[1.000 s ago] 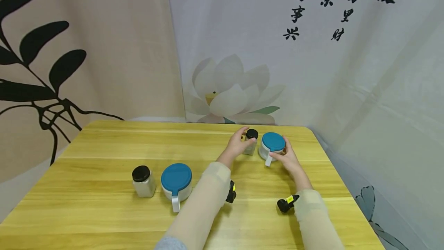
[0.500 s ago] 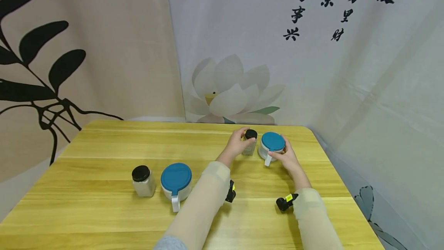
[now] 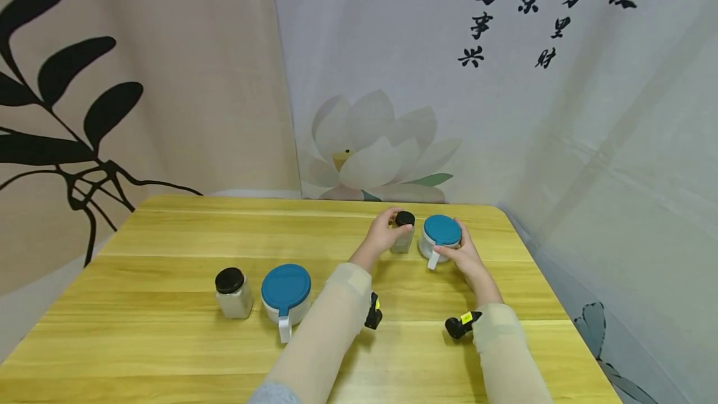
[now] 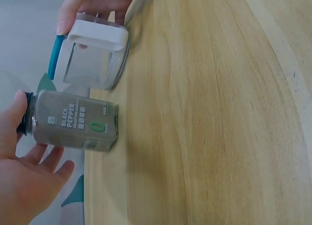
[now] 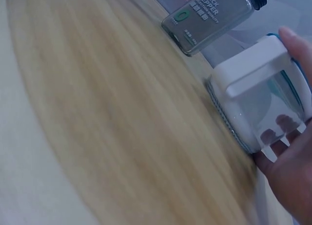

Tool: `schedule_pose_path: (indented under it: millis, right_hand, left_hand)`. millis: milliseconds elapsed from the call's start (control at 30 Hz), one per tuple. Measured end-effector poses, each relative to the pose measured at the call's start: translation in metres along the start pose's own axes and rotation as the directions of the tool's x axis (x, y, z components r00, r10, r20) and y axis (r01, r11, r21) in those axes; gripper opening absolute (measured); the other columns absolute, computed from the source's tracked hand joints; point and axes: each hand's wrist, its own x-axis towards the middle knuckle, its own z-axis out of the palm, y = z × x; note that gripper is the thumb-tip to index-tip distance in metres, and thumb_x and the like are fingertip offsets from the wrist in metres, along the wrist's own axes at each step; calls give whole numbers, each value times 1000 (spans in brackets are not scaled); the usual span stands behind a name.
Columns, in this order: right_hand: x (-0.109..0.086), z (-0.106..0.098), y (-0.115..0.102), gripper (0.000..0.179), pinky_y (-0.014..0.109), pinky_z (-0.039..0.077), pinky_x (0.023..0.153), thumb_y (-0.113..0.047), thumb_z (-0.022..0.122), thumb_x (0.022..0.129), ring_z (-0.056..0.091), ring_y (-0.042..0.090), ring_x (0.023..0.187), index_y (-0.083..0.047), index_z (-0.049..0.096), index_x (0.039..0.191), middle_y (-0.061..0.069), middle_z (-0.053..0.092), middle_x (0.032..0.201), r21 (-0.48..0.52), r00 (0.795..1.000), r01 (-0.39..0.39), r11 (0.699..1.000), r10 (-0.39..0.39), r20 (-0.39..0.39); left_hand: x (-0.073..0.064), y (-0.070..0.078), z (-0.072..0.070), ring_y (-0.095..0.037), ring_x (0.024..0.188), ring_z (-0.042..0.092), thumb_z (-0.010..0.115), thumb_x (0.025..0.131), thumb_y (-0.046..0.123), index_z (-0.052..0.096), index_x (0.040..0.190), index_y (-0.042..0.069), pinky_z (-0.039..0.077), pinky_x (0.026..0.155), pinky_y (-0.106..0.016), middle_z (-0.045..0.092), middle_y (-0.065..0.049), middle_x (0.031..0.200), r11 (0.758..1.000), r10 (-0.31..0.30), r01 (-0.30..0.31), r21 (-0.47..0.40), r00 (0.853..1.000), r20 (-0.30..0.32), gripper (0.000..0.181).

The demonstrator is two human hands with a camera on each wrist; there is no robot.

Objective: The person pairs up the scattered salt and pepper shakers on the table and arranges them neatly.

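Note:
At the far right of the table, my left hand (image 3: 382,235) grips a black pepper jar (image 4: 75,120), a square glass jar with a black cap. Its thumb lies at the cap and its fingers reach round behind. Just to the right, my right hand (image 3: 464,253) holds a glass seasoning jar (image 5: 256,103) with a blue lid (image 3: 442,229) and a white handle (image 4: 100,36). The thumb is near the lid and handle, while the fingers wrap the glass. Both jars stand upright, close together with a narrow gap between them.
Nearer on the wooden table (image 3: 168,354) stand another black-capped jar (image 3: 234,295) and a larger blue-lidded jar (image 3: 286,292) with a white handle, left of my left forearm. A printed cloth (image 3: 381,67) hangs behind the far table edge.
My left hand and the pepper jar have shifted very slightly left. My right hand keeps its hold on the seasoning jar almost unmoved.

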Motion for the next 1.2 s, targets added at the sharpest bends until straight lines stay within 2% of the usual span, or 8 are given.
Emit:
schedule_pose_path:
  millis: [300,600,800,1033,1200]
  right_hand:
    - [0,2,3,95,56,6,111,-4,73,82,15,35,140,-10,11,154,19,21,154,98,1000,31,995,-31,-3]
    - [-6,6,-8,97,50,10,113,-2,74,82,17,33,140,-11,9,154,17,20,155,149,1000,-21,989,24,-20]
    - [-15,8,-25,95,53,11,112,1,73,81,16,36,140,-6,12,153,21,19,154,133,998,-46,990,52,-41]
    - [-8,7,-11,95,50,13,112,-1,74,81,19,34,140,-11,14,154,18,21,154,120,996,-34,992,43,-72]
    - [-8,7,-6,97,52,14,112,-6,77,79,18,36,140,-8,15,153,20,21,154,98,997,-1,995,8,-75]
  left_hand:
    - [-5,1,2,-29,112,52,68,91,21,51,135,7,46,92,-42,52,-16,131,996,-15,13,-84,1000,-19,49]
    - [-11,-1,4,-24,102,51,69,90,20,55,129,9,47,85,-39,55,-12,125,994,-2,-2,-105,999,-35,43]
    - [-13,-1,5,-24,101,51,70,89,20,56,127,11,47,84,-38,55,-11,123,995,-9,4,-99,999,-51,41]
    - [-14,-2,5,-24,101,50,69,90,20,57,127,12,47,83,-38,56,-10,121,994,-13,7,-108,998,-55,40]
    - [-16,0,4,-26,107,51,67,91,21,54,132,10,46,87,-41,56,-10,123,994,-11,6,-105,999,-47,44]
